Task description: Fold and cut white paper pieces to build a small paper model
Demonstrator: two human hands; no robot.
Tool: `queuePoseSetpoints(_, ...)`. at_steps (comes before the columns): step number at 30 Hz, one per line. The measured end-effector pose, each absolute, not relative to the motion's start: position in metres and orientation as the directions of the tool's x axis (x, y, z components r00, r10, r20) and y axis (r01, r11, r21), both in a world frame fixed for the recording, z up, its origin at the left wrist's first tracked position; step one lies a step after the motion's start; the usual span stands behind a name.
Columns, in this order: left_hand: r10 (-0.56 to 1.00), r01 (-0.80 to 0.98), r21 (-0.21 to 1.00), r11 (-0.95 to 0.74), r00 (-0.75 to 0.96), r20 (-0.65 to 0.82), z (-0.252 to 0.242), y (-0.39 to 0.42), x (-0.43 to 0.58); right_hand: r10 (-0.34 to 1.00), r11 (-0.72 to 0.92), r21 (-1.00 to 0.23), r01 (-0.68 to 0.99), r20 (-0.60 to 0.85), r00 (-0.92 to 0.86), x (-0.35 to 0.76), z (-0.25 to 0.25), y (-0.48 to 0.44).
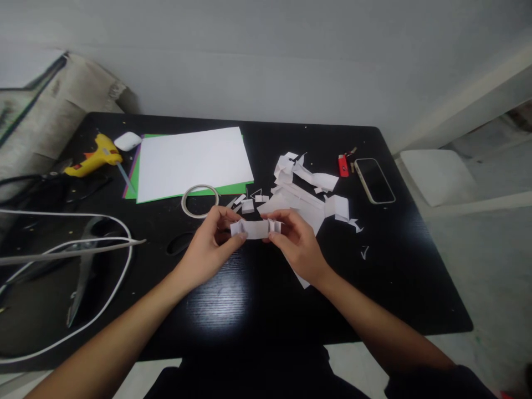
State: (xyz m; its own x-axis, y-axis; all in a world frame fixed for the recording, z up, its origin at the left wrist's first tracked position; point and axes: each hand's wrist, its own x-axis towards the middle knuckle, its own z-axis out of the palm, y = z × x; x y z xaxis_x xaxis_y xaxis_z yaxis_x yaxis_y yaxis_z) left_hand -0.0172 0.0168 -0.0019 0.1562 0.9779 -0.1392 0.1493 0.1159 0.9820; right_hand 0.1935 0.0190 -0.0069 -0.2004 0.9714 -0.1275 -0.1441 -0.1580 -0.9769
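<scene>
Between my hands is a small folded strip of white paper [255, 229], bent up at both ends. My left hand [214, 239] pinches its left end with thumb and fingers, and my right hand [300, 244] grips the right end the same way. The strip is held above the front half of the black table [399, 277]. Just behind it lie small folded paper bits [248, 206] and, to the right, a heap of white paper scraps [285, 169]. A larger white sheet [312, 217] lies partly under my right hand.
At the back left, white sheets [191, 160] lie over green paper, with a roll of tape [200, 186] at their front edge. A yellow glue gun [96, 157], a white case [128, 141] and a looping white cable [124, 266] occupy the left. A red lighter [343, 165] and phone [375, 181] lie right.
</scene>
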Motion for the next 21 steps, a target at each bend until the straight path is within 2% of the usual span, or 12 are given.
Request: queuePoseSetpoints(21, 0.979, 0.202, 0.976, 0.086, 0.164, -0.121, -0.0055, 0.0192, -0.0201, 0.972, -0.083, -0.994, -0.076, -0.065, -0.225, 0.1978, -0.0027, 0.0202)
